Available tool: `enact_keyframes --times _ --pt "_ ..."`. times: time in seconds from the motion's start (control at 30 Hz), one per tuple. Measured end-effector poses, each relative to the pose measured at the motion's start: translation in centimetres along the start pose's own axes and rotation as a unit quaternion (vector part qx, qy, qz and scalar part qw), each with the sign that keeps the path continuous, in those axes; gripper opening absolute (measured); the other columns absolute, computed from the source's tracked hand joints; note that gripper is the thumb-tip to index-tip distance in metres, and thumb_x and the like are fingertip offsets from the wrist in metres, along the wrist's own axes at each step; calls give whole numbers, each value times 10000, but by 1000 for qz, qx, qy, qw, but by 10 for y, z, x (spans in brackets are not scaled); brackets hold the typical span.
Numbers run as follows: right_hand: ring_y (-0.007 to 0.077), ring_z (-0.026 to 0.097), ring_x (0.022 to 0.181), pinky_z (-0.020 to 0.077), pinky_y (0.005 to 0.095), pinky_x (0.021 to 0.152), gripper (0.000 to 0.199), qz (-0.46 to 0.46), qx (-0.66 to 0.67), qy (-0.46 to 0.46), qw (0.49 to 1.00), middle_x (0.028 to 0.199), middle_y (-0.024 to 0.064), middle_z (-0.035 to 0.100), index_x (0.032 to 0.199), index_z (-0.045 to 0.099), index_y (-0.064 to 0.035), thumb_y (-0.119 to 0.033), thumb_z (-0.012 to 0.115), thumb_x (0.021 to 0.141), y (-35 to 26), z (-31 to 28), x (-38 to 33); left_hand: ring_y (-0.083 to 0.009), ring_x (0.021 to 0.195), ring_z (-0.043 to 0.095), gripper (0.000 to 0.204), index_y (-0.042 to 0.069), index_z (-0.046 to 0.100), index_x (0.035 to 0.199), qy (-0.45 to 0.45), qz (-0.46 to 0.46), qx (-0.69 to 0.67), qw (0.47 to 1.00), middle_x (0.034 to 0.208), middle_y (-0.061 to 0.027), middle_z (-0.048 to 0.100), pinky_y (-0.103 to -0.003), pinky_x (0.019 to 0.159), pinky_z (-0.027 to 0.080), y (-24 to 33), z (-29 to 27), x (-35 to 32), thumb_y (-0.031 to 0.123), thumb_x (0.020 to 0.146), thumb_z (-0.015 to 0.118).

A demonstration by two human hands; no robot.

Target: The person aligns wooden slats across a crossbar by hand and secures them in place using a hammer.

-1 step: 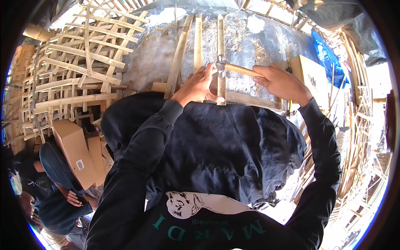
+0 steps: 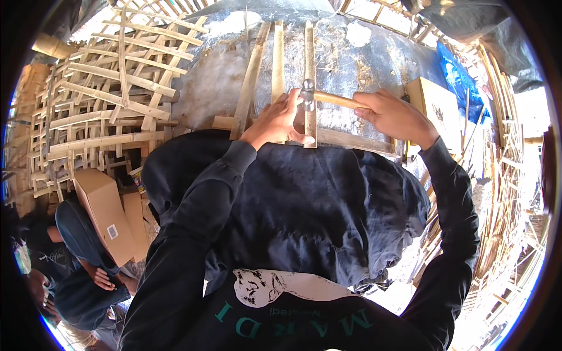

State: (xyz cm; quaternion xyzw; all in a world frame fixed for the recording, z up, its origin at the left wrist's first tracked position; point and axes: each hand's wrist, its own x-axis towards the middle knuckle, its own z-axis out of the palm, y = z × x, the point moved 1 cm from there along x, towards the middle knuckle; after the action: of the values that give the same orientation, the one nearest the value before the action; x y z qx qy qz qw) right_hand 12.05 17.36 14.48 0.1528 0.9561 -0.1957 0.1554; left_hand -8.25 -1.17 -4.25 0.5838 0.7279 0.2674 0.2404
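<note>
On my feed, right hand grips likely head-heavy ball-peen hammer by its handle, left hand spread on wooden slat.

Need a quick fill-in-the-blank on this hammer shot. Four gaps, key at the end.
1. The hammer is in the person's ____ hand.
2. Of the hammer's two ends, the left hand is nearer the ____.
3. In the picture, the wooden lattice lies to the ____ of both hands.
4. The bright plastic sheet at upper right, beside the pale box, is coloured ____.

Missing words: right; head; left; blue.
</note>
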Motion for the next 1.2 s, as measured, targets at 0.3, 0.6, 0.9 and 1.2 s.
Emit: enact_keyframes --times 0.3,0.6,0.9,1.2 --pt "378 687 1118 534 522 953 275 -16 -37 70 997 1125 145 714 1200 718 -88 -304 579 1102 -23 -2 18 -449 1508 454 1431 28 192 1666 -42 13 52 998 1583 -314 471 -573 1204 428 5 -6 4 780 664 884" --pt "339 672 1189 531 497 991 245 4 -49 5 999 1160 130 688 1207 738 -131 -277 606 1061 -45 -17 32 -389 1546 435 1253 184 320 1670 -8 5 40 999 1682 -191 436 -636 1175 438 -5 -2 -2 672 688 927" --pt "350 688 1136 531 507 983 263 -48 -105 11 993 1082 140 679 1288 676 -120 -249 562 1089 -47 -28 33 -391 1538 446 1241 137 357 1657 -14 -31 41 999 1656 -213 438 -573 1183 449 -8 2 1 654 688 933" --pt "387 708 1105 547 534 941 229 16 -143 -92 985 1180 170 714 1127 727 -91 -251 590 1035 -42 -30 25 -431 1476 483 1282 122 316 1686 -71 -77 43 994 1539 -210 507 -548 1201 442 2 -3 3 683 697 910"
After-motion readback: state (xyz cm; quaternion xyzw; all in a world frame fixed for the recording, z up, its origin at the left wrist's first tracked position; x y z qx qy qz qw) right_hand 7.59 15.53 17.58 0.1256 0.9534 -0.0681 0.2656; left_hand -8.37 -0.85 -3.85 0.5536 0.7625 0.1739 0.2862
